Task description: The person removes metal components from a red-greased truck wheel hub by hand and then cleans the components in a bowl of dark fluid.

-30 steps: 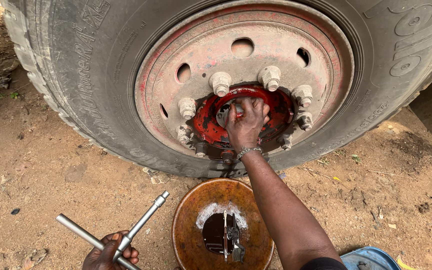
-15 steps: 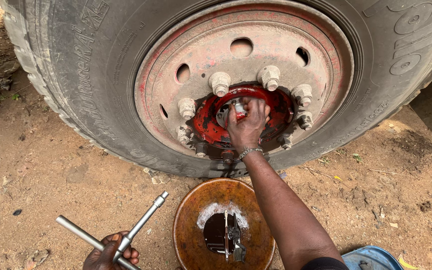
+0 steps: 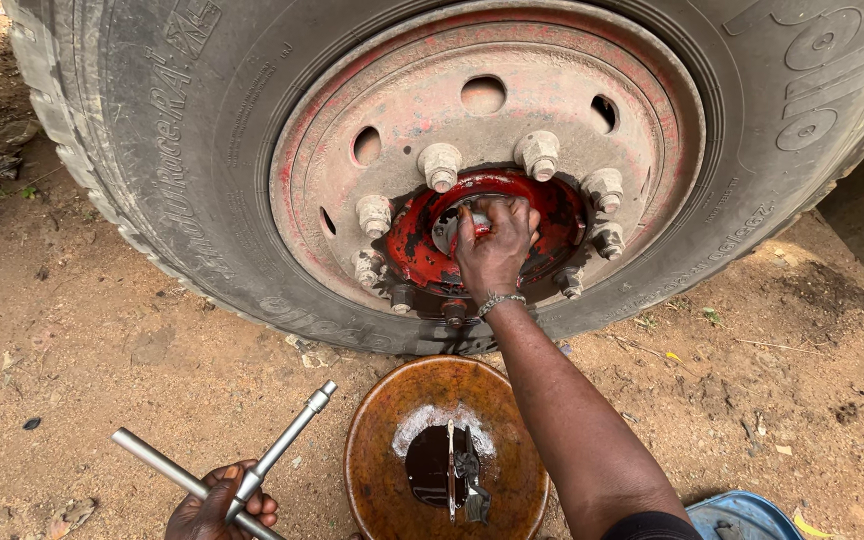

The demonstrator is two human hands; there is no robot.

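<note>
The right hand [image 3: 494,250] reaches up to the centre of the red hub [image 3: 512,245] of a big truck wheel [image 3: 392,130]. Its fingers [image 3: 512,215] are curled together around a small grey metal part [image 3: 452,228] at the hub's middle; the part pokes out at about nine o'clock from the knuckles, just past the thumb, and the rest of it is hidden under the hand, so its shape cannot be told. A beaded bracelet [image 3: 500,300] sits on the wrist at six o'clock from the hand.

Around the hub runs a ring of large pale wheel nuts [image 3: 440,163], from roughly eight o'clock round over the top to four o'clock, all just outside the fingers and not touched by them. The faded red rim [image 3: 552,80] carries round holes near its top.

The left hand [image 3: 220,505] lies low at the bottom edge of the view, at about seven o'clock from the hub, well apart from the wheel. Its fingers are clamped on a steel cross wrench [image 3: 252,462], gripping where the two bars meet; one bar points to one o'clock, the other to ten o'clock.

Between the two arms, on the dirt ground [image 3: 92,350], sits a rusty round pan [image 3: 382,470] holding a pool of dark oil [image 3: 430,468] and some small metal pieces [image 3: 467,480]. A blue container [image 3: 742,515] shows at the lower right corner.
</note>
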